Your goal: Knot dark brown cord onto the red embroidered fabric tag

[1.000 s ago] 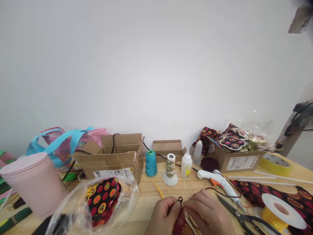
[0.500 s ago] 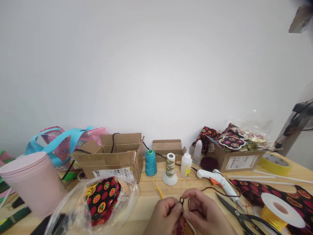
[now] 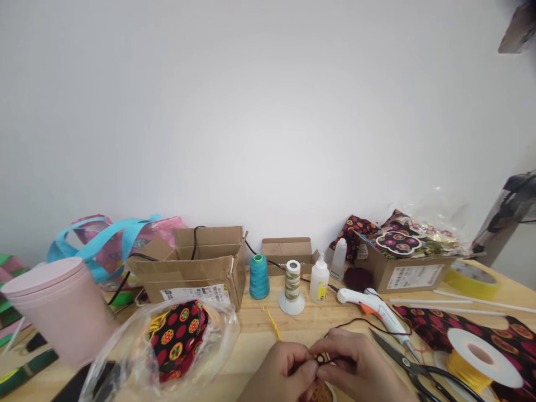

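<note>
At the bottom centre, my left hand (image 3: 281, 373) is closed, thumb and forefinger pinching a dark cord (image 3: 320, 357) that makes a small loop. My right hand (image 3: 355, 363) meets it fingertip to fingertip and grips the same cord from the right. Below the fingers shows part of a red and gold patterned piece (image 3: 321, 392) with a pale edge, mostly covered by the hands. From the right hand the cord runs over the table towards a white glue gun (image 3: 383, 312). A yellow string (image 3: 273, 324) lies just beyond my left hand.
Black-handled scissors (image 3: 412, 365) and a yellow thread spool (image 3: 481, 357) lie right. A plastic bag with patterned fabric (image 3: 178, 340) and a pink canister (image 3: 58, 312) stand left. Behind are a teal thread cone (image 3: 258, 277), a glue bottle (image 3: 319, 281) and cardboard boxes (image 3: 188, 279).
My right hand has come down and closed in on my left, its raised forefinger now lowered onto the cord. The upright loop has tipped over to the right between the fingertips.
</note>
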`<state>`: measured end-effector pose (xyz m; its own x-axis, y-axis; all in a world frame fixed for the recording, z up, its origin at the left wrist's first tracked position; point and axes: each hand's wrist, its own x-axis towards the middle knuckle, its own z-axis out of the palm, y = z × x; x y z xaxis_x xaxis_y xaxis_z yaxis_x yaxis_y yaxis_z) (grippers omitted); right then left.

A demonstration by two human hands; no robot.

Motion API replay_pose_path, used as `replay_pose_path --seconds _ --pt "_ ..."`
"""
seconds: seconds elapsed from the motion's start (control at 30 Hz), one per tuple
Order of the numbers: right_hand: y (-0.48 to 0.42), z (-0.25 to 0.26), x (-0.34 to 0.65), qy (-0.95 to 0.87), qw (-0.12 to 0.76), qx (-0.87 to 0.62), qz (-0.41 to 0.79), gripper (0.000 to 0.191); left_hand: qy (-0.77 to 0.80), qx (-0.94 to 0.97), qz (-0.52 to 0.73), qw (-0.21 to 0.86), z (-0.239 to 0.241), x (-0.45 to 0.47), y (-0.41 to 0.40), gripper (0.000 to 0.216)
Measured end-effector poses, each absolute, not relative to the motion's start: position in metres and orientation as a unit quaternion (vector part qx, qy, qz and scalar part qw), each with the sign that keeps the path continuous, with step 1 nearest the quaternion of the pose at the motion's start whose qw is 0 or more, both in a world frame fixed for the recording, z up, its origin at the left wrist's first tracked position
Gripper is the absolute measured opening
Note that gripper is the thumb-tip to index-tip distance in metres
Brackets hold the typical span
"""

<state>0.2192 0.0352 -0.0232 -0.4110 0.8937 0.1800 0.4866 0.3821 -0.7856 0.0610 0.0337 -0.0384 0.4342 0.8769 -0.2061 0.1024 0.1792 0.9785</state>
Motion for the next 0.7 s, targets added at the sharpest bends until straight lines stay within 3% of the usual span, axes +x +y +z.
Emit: replay_pose_path --seconds 0.23,0.33,0.47,0.7 --pt "0.038 -0.026 0.216 -0.64 0.374 -0.462 0.487 0.006 0.427 0.548 0.287 0.659 -0.037 0.061 0.034 0.034" --pt "0.038 -0.028 0.217 -0.614 0.4 -0.451 0.509 0.008 0.426 0.534 0.287 0.671 -0.029 0.058 0.03 0.028" --pt "0.038 -0.031 0.219 -0.593 0.41 -0.438 0.537 0.011 0.416 0.568 0.318 0.635 -0.021 0.056 0.026 0.036" --pt "0.038 -0.025 0.217 -0.581 0.418 -0.459 0.527 0.01 0.441 0.645 0.25 0.572 -0.022 0.063 0.03 0.03"
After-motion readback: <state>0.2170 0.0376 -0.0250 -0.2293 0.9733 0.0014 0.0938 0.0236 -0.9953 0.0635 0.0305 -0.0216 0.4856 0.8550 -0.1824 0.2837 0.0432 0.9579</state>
